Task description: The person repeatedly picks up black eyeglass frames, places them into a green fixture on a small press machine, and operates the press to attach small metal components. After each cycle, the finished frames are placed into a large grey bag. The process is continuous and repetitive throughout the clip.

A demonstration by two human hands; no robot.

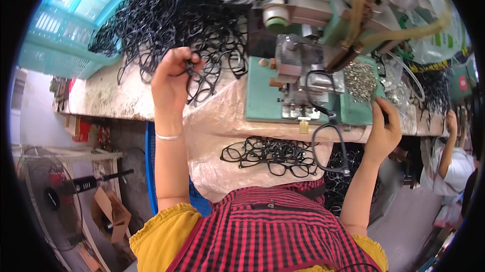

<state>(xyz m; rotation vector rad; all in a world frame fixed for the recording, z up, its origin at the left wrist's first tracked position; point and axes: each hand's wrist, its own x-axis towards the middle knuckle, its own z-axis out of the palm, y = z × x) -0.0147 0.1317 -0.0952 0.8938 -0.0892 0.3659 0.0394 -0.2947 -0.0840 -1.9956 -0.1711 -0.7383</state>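
My left hand (173,77) is raised at the front of a big pile of black eyeglass frames (166,14). Its fingers are closed in a pinch round a black eyeglass frame (194,74). Further right, my right hand (385,133) has its fingertips at the edge of a green tray (356,115) that holds many small metal parts (359,81). The fingers are bent together, and whatever may be between them is too small to make out. Between my hands, another black eyeglass frame (329,115) hangs lengthwise in front of the bench machine (294,60).
More black frames (275,156) lie on the pale sheet (212,166) by my lap. A turquoise crate (60,44) stands at far left, above a fan (50,199). Hoses (404,34) cross the upper right. A co-worker's arm (447,140) shows at far right.
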